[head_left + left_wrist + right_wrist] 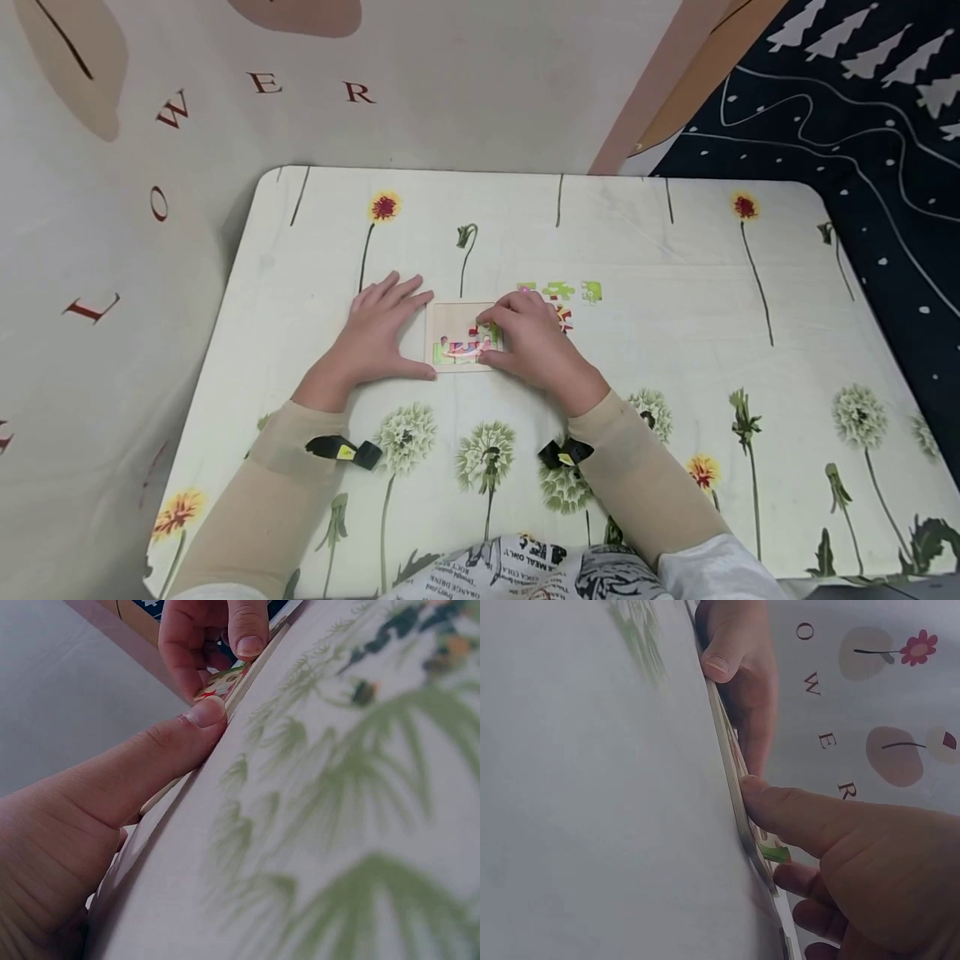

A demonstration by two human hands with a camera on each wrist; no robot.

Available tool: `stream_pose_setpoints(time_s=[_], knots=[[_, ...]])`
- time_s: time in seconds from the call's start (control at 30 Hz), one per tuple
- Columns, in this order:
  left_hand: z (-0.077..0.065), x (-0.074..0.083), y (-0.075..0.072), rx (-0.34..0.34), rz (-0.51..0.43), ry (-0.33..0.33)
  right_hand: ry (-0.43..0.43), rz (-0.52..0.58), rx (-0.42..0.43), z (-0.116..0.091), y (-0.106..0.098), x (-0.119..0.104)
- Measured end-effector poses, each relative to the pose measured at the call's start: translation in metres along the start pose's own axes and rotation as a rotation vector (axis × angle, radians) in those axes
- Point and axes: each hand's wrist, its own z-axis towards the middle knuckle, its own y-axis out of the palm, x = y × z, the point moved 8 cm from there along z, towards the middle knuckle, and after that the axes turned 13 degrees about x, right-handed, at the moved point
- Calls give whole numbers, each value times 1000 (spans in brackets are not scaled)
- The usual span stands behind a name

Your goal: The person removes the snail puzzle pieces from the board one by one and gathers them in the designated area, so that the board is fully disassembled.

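A shallow wooden puzzle tray (465, 311) lies on the table, its lower part filled with colourful jigsaw pieces (453, 350). My left hand (378, 329) rests at the tray's left side, fingers spread straight and thumb tip at the lower left corner. In the left wrist view that thumb (169, 754) lies along the tray's edge. My right hand (536, 342) is over the tray's right side, pinching a puzzle piece (487, 333) between thumb and fingers, low against the tray. A green part of a puzzle piece (775, 853) shows beneath the right thumb (780, 810).
Loose green pieces (558, 290) lie beyond the right hand, and a red and yellow piece (563, 317) is partly hidden by it. A flower-print cloth (660, 275) covers the table. A printed curtain (465, 108) hangs behind, with dark fabric (862, 192) at the right.
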Motion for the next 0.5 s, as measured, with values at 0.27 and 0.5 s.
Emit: stream_pose_setpoints(time_s=[0.27, 0.5], knots=[[-1, -1, 0, 5, -1, 0, -38, -60, -14, 1, 0, -6], [0, 0, -1, 10, -8, -1, -65, -47, 21, 0, -3, -8]])
